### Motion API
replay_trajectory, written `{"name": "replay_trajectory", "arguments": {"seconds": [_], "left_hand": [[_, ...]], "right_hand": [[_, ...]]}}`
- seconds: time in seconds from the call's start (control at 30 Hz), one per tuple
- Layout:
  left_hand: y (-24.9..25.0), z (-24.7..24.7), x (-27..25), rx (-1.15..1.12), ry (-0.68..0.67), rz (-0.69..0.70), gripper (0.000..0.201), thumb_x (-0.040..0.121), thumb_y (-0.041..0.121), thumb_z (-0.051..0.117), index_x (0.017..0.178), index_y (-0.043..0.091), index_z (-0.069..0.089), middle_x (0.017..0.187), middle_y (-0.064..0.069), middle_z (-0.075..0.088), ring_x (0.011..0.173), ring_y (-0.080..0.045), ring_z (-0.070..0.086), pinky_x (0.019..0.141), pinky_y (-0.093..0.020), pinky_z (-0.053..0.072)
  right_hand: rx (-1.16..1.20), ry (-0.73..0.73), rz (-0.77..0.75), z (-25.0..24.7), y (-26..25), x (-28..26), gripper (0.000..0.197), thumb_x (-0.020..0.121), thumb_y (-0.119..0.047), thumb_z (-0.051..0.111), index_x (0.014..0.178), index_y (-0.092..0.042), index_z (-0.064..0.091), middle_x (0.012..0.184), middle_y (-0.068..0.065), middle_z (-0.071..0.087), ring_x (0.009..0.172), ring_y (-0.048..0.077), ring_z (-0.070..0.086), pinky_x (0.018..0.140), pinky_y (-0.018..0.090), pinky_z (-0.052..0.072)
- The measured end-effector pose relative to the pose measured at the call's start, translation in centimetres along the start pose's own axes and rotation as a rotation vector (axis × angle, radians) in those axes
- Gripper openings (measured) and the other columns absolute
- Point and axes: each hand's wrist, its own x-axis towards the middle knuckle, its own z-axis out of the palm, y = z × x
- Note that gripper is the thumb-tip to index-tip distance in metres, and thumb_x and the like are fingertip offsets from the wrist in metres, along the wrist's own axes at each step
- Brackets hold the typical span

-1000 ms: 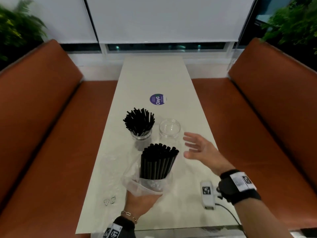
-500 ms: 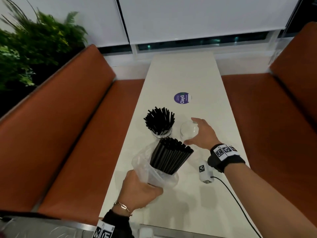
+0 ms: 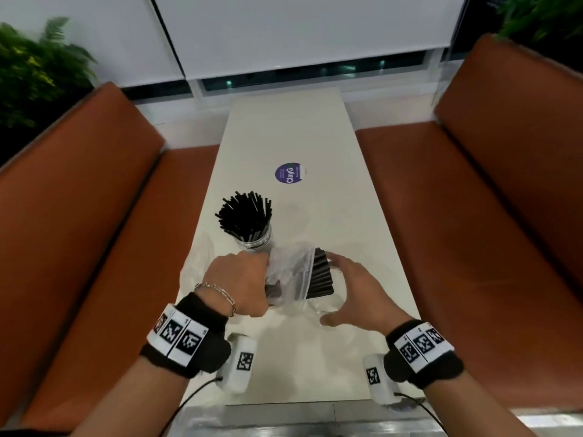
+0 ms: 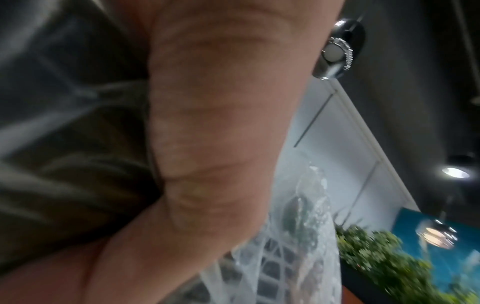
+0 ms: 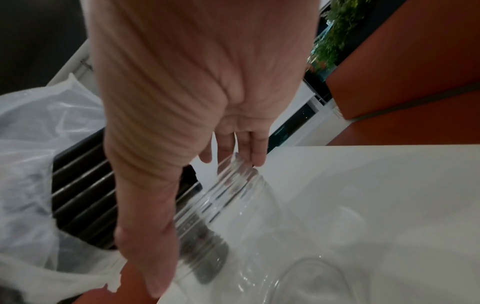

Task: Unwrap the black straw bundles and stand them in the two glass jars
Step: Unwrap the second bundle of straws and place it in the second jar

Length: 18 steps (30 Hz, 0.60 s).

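Note:
A glass jar (image 3: 256, 241) full of spread black straws (image 3: 244, 217) stands mid-table. Nearer me, my left hand (image 3: 252, 280) grips a black straw bundle (image 3: 321, 274) through its loose clear plastic wrap (image 3: 288, 275), holding it sideways with the bare ends pointing right. My right hand (image 3: 342, 290) holds the second, empty glass jar (image 3: 328, 305), tipped over with its threaded mouth (image 5: 205, 214) toward the straw ends (image 5: 83, 185). In the right wrist view the fingers (image 5: 255, 152) lie on the neck and the thumb reaches under. The left wrist view is blurred and shows only skin and wrap (image 4: 275, 267).
The long white table (image 3: 362, 234) runs between two orange benches (image 3: 94, 222) (image 3: 479, 216). A round purple sticker (image 3: 288, 173) lies farther back. Crumpled clear plastic (image 3: 197, 263) sits at the table's left edge. Plants stand behind both benches.
My left hand has turned the bundle from upright to sideways, ends to the right. My right hand has drawn the empty jar nearer and tipped it toward the straws.

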Motion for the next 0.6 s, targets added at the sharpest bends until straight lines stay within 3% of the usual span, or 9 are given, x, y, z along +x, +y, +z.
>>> {"name": "replay_trajectory", "arguments": {"seconds": [0.17, 0.27, 0.43, 0.6], "left_hand": [[2.2, -3.5, 0.3, 0.214, -0.048, 0.070, 0.041, 0.066, 0.023, 0.072, 0.105, 0.021, 0.062, 0.073, 0.005, 0.055, 0.062, -0.022, 0.055, 0.055, -0.027, 0.042], [3.3, -4.9, 0.5, 0.285, -0.123, 0.107, 0.037, 0.061, 0.016, 0.074, 0.097, 0.018, 0.067, 0.079, 0.003, 0.065, 0.064, -0.018, 0.061, 0.055, -0.025, 0.043], [4.7, -6.7, 0.5, 0.361, -0.192, 0.158, 0.019, 0.062, 0.015, 0.075, 0.071, 0.018, 0.059, 0.069, 0.002, 0.060, 0.054, -0.014, 0.053, 0.050, -0.022, 0.036], [5.8, -7.3, 0.4, 0.352, -0.160, 0.216, 0.024, 0.067, 0.018, 0.078, 0.067, 0.017, 0.053, 0.064, 0.002, 0.054, 0.051, -0.014, 0.048, 0.051, -0.021, 0.037]], "right_hand": [[0.119, 0.098, -0.076, -1.1, -1.5, -1.1, 0.141, 0.049, -0.043, 0.102, 0.161, -0.042, 0.017, 0.162, -0.022, 0.035, 0.144, 0.003, 0.041, 0.116, 0.026, 0.039], [0.105, 0.145, -0.133, -1.4, -2.7, -1.5, 0.132, 0.050, -0.043, 0.101, 0.157, -0.043, 0.024, 0.157, -0.026, 0.039, 0.137, 0.000, 0.048, 0.110, 0.024, 0.045], [-0.009, 0.120, -0.055, 0.3, -2.5, -0.8, 0.107, 0.046, -0.051, 0.096, 0.141, -0.040, 0.049, 0.132, -0.018, 0.061, 0.117, 0.004, 0.061, 0.096, 0.026, 0.057], [0.025, 0.044, 0.029, 1.9, -1.5, -0.6, 0.073, 0.050, -0.046, 0.098, 0.116, -0.036, 0.069, 0.095, -0.027, 0.068, 0.088, -0.006, 0.066, 0.080, 0.020, 0.060]]}}
